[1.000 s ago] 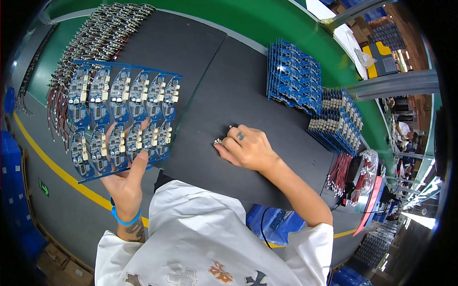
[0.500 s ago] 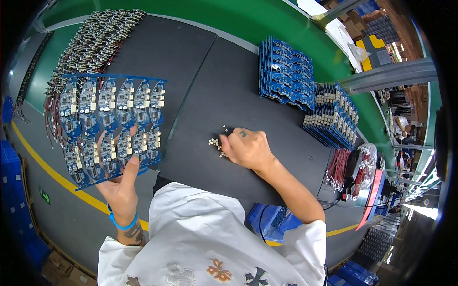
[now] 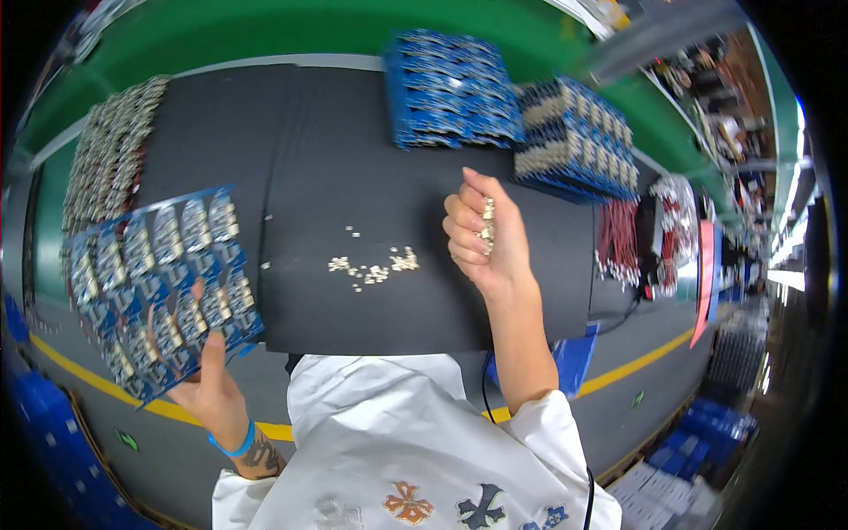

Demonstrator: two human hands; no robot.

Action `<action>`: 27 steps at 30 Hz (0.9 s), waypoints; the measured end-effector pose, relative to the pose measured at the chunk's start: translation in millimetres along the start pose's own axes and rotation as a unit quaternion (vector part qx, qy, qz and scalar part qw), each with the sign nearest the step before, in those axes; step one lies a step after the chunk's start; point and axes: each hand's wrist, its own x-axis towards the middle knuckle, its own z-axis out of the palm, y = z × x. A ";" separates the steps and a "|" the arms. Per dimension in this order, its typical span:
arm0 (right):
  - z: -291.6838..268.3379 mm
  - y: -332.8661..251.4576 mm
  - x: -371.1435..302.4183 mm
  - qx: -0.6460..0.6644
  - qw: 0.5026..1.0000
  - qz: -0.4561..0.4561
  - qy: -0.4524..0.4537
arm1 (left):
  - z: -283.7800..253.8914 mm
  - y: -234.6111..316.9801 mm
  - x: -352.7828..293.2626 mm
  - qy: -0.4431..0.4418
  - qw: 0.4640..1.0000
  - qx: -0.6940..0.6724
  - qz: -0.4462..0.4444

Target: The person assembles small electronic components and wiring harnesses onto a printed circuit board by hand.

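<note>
My left hand (image 3: 216,402) grips a panel of blue circuit boards (image 3: 181,265) by its near edge, thumb on top, fingers beneath. White connectors stand in rows on the panel, which is tilted and a little blurred. My right hand (image 3: 505,252) is raised above the right part of the black table (image 3: 353,185), turned palm-up with curled fingers. Inside its grasp shows a handful of small white connectors (image 3: 485,231). More loose connectors (image 3: 378,272) lie scattered on the table between my hands, and a couple sit near the seam on the left.
At the back stands a stack of blue board panels (image 3: 452,93); beside it is another stack bearing white connectors (image 3: 574,137). Wired boards (image 3: 110,150) are piled at the far left. Red wire bundles (image 3: 618,234) lie at the right end. A green rail (image 3: 265,35) borders the back.
My right hand has lifted from the scattered connectors, moved right and turned over, a handful now showing in it. The left hand's panel has tilted. My view has shifted.
</note>
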 end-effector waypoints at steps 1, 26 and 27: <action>-6.1 -9.6 -12.4 0.008 1.000 -0.021 0.019 | 0.6 -3.2 0.5 0.000 1.000 0.017 -0.015; -435.0 -137.0 -360.2 -0.283 0.404 -0.255 0.831 | -100.3 -43.4 60.6 -0.005 0.968 0.240 0.073; -433.7 -136.4 -360.9 -0.285 0.406 -0.253 0.831 | -92.9 -38.1 53.3 -0.004 0.968 0.242 0.073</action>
